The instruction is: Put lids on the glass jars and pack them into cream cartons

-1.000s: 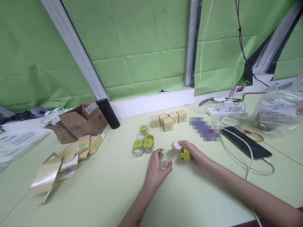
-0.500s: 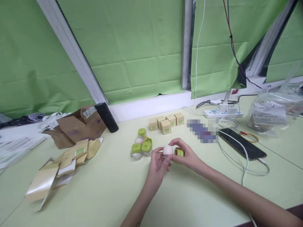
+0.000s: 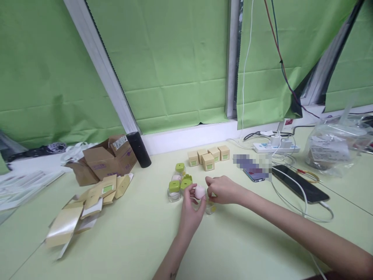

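My left hand (image 3: 192, 204) holds a small whitish-pink rounded piece (image 3: 199, 192) between thumb and fingers. Just right of it, my right hand (image 3: 224, 189) is closed, fingertips curled down above a clear jar (image 3: 210, 208) with something yellow inside; what the fingers grip is hidden. Left of my hands stand several clear jars with green lids, one at the front (image 3: 174, 186), one at the back (image 3: 180, 168) and one partly behind my left hand (image 3: 185, 181). Behind them are several small cardboard boxes (image 3: 208, 161).
At left lie flattened cartons (image 3: 65, 221), an open brown box (image 3: 110, 159) and a black cylinder (image 3: 139, 149). On the right are a phone with a cable (image 3: 300, 184), another phone (image 3: 254, 175), a power strip (image 3: 275, 147) and a plastic bag (image 3: 329, 147).
My hands have moved apart; the whitish-pink piece stays in my left hand. The right fingers have curled downward, and the clear jar below now shows. The view has shifted slightly.
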The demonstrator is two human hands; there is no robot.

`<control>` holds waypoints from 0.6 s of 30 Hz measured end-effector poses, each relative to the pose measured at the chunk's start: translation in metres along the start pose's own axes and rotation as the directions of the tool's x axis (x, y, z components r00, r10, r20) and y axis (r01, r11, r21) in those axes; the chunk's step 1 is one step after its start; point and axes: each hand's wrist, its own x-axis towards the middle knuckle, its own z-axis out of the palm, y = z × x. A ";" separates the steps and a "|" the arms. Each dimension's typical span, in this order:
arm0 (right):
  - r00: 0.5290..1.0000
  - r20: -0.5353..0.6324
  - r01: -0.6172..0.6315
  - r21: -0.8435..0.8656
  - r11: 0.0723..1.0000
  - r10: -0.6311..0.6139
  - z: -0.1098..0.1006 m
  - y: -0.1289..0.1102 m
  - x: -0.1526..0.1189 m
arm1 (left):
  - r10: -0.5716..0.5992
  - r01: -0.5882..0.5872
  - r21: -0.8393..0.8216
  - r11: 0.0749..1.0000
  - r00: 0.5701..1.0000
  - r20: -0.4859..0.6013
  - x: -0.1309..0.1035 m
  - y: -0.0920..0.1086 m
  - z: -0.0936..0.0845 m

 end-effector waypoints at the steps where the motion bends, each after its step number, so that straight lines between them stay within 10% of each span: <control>1: 1.000 0.013 -0.002 -0.011 1.000 0.002 0.002 -0.003 0.004 | -0.003 0.003 0.000 1.000 1.000 0.000 -0.001 0.000 0.001; 14: 0.999 0.018 -0.042 0.233 0.972 0.039 -0.008 0.002 0.006 | -0.046 0.034 -0.121 0.992 0.995 -0.093 -0.001 -0.012 0.006; 18: 0.990 -0.059 -0.099 0.381 0.919 0.131 -0.020 0.018 -0.011 | 0.070 -0.073 0.056 0.996 0.996 0.060 -0.003 -0.001 -0.001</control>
